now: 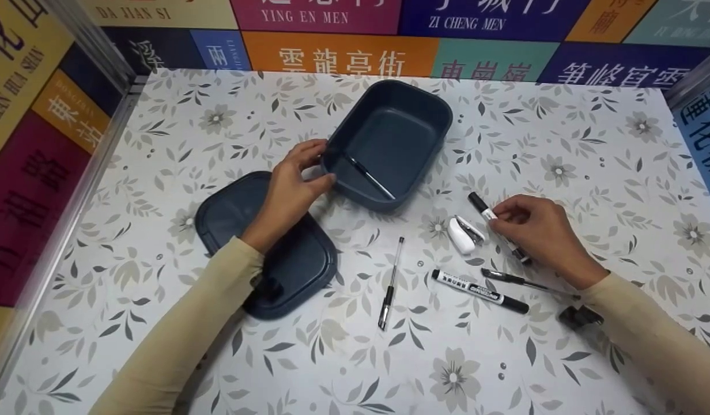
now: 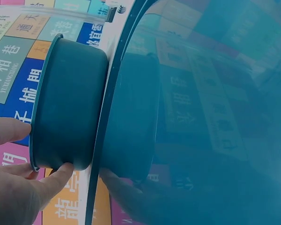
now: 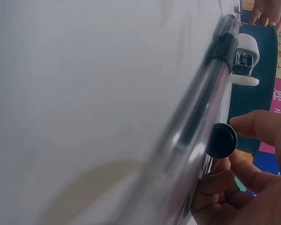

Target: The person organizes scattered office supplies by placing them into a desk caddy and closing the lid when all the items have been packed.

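Observation:
My left hand (image 1: 291,184) holds a dark blue plastic container (image 1: 410,138) by its near left corner, the thumb against the outer wall and fingers at the rim. A black pen (image 1: 371,176) lies inside. In the left wrist view, the container's outer wall (image 2: 70,103) shows between hand and lid. My right hand (image 1: 533,230) pinches a black marker (image 1: 479,203) with a white label; its round black end (image 3: 222,140) faces the right wrist camera. Just left of that marker is a small white stapler (image 1: 463,235).
The container's dark lid (image 1: 300,282) lies flat under the left forearm. A white marker (image 1: 476,290) and two gel pens (image 1: 391,282) (image 1: 519,279) lie on the flowered tabletop (image 1: 366,357). Panels with large lettering (image 1: 343,55) stand along the far edge.

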`<move>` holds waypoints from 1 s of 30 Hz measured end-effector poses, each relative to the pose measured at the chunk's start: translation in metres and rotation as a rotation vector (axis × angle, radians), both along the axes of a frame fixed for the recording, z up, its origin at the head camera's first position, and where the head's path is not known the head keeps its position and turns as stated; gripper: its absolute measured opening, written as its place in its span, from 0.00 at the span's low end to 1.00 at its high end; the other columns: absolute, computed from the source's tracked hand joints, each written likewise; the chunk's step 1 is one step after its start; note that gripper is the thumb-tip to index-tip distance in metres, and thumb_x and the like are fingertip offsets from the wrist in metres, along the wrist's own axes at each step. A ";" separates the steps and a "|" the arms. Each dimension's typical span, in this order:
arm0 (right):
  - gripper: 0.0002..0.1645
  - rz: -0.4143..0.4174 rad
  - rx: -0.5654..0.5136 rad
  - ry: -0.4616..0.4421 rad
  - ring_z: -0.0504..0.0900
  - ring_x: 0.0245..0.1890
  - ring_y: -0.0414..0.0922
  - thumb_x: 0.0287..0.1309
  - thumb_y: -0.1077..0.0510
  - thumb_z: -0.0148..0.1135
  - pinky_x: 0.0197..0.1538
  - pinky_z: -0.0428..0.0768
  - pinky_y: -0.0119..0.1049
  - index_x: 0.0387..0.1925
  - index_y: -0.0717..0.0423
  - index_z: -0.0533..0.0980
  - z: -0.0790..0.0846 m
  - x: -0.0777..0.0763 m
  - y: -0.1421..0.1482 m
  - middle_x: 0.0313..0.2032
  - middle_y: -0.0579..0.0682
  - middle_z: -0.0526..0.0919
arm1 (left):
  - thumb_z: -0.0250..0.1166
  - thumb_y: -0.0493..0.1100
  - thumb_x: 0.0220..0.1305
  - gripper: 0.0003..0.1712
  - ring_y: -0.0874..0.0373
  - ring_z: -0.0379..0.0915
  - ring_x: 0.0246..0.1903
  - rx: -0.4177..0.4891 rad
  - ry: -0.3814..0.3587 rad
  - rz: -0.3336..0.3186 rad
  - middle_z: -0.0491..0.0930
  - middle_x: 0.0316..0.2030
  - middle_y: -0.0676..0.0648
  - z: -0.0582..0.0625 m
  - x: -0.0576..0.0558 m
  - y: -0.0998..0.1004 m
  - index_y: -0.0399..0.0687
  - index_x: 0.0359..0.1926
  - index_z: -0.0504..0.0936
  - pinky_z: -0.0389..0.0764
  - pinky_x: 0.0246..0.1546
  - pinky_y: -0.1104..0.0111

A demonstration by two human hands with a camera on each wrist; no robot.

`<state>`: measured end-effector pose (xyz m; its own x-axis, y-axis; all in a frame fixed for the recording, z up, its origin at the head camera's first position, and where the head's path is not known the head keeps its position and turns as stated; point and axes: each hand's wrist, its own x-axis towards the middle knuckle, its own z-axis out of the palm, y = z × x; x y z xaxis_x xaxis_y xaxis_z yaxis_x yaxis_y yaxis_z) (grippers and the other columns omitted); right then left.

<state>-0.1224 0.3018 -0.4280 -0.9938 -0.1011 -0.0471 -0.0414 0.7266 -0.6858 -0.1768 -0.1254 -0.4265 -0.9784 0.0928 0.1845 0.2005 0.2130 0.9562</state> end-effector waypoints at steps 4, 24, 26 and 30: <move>0.10 0.002 0.009 -0.007 0.83 0.33 0.39 0.64 0.57 0.77 0.35 0.78 0.22 0.45 0.57 0.89 0.000 0.000 0.000 0.37 0.52 0.90 | 0.72 0.26 0.63 0.34 0.37 0.79 0.66 0.018 -0.004 -0.011 0.76 0.72 0.38 0.000 0.000 0.000 0.24 0.71 0.77 0.82 0.69 0.50; 0.11 0.001 0.018 -0.034 0.83 0.33 0.40 0.64 0.58 0.76 0.34 0.79 0.24 0.46 0.57 0.89 0.004 -0.001 0.000 0.37 0.53 0.89 | 0.73 0.25 0.63 0.34 0.36 0.79 0.66 0.013 -0.001 0.001 0.77 0.72 0.38 -0.001 0.000 0.000 0.24 0.71 0.78 0.82 0.70 0.51; 0.11 0.001 0.012 -0.036 0.82 0.32 0.40 0.64 0.57 0.76 0.33 0.79 0.24 0.46 0.56 0.89 0.004 -0.001 -0.001 0.36 0.53 0.89 | 0.72 0.25 0.63 0.34 0.37 0.79 0.66 0.012 -0.003 0.002 0.77 0.72 0.38 -0.001 0.000 0.000 0.24 0.71 0.78 0.82 0.70 0.52; 0.11 -0.007 0.008 -0.032 0.82 0.32 0.40 0.64 0.57 0.75 0.34 0.78 0.24 0.46 0.55 0.89 0.006 -0.002 -0.002 0.36 0.53 0.89 | 0.73 0.26 0.64 0.34 0.38 0.79 0.66 0.007 -0.004 0.002 0.77 0.72 0.39 -0.001 0.001 0.000 0.25 0.71 0.78 0.82 0.70 0.53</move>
<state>-0.1243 0.2995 -0.4216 -0.9925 -0.0932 -0.0797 -0.0141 0.7324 -0.6808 -0.1760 -0.1249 -0.4272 -0.9795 0.0891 0.1808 0.1958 0.2066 0.9586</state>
